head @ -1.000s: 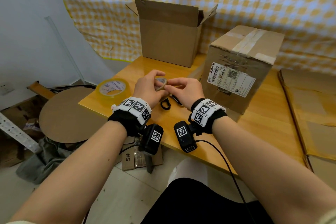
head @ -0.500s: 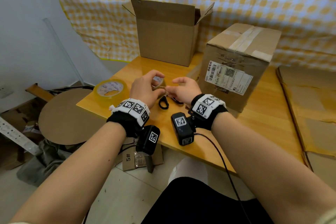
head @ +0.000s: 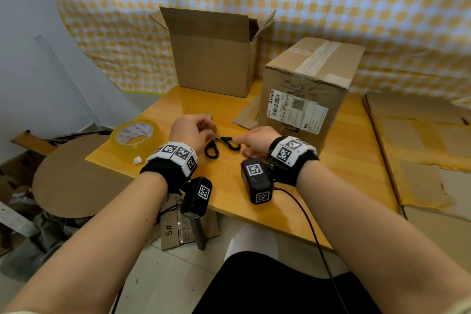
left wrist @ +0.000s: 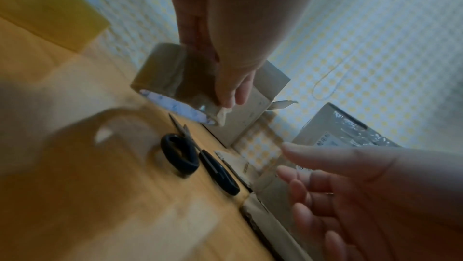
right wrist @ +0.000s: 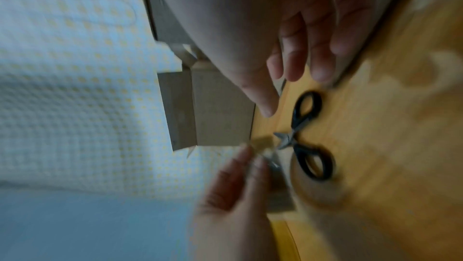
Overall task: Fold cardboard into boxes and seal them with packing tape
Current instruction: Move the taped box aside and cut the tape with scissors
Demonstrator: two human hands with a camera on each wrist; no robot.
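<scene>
My left hand (head: 201, 128) grips a small brownish tape roll (left wrist: 175, 83) just above the wooden table (head: 344, 160); a loose white tab sticks out at the roll's edge. The head view shows only a sliver of this roll (head: 207, 118). My right hand (head: 240, 141) hovers with relaxed, spread fingers beside the black-handled scissors (head: 219, 145), holding nothing. The scissors (left wrist: 198, 156) lie flat between the two hands. An open-topped cardboard box (head: 214, 58) stands at the back. A taped-shut box (head: 305, 89) with a shipping label stands to the right of it.
A larger yellow tape roll (head: 135, 135) lies near the table's left corner, with a small white scrap (head: 137, 160) beside it. Flattened cardboard sheets (head: 420, 140) lie to the right. A round cardboard disc (head: 76, 176) and clutter sit below on the left.
Both hands have dropped lower towards the table. My right hand has let go of the tape end and drawn away to the right, over the scissors' handles.
</scene>
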